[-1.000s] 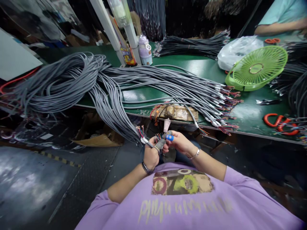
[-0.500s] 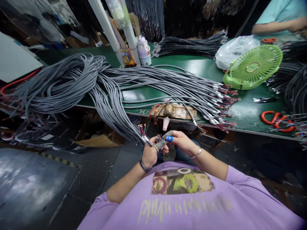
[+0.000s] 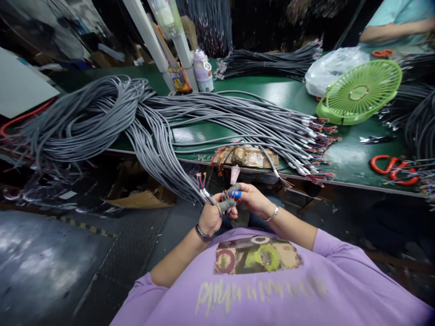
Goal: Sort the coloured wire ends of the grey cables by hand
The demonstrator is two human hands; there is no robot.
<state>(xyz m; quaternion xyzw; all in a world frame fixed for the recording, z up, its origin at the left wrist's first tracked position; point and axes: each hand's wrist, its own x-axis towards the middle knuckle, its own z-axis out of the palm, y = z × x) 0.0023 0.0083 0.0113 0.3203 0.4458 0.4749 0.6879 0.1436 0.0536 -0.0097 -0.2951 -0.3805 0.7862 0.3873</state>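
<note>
Below the bench edge, my left hand (image 3: pixel 210 219) is closed around a grey cable's end, its thumb in a grey cover. Thin coloured wires (image 3: pixel 224 196) fan out of that end between my hands. My right hand (image 3: pixel 254 199) pinches these wires; its thumb has a blue cover and its forefinger a grey one. The exact fingertip contact is partly hidden. Beside my left hand, more cable ends with bare wire tips (image 3: pixel 201 180) stick up from a hanging bunch of grey cables (image 3: pixel 166 163). A pale pink cone-shaped nozzle (image 3: pixel 234 174) points down just above my fingers.
On the green bench (image 3: pixel 278 93) a thick spread of grey cables (image 3: pixel 231 108) ends in white sleeves. A taped block (image 3: pixel 251 156) sits at the front edge. Rightward are a green fan (image 3: pixel 362 93), orange-handled scissors (image 3: pixel 384 165), small snips (image 3: pixel 377 140) and a plastic bag (image 3: pixel 335 68). A co-worker's arm (image 3: pixel 394 31) shows behind.
My right hand has shifted slightly left, closer to my left hand, and its thumb now lies over the wires. The wires show more openly between the hands. The view has shifted a little.
</note>
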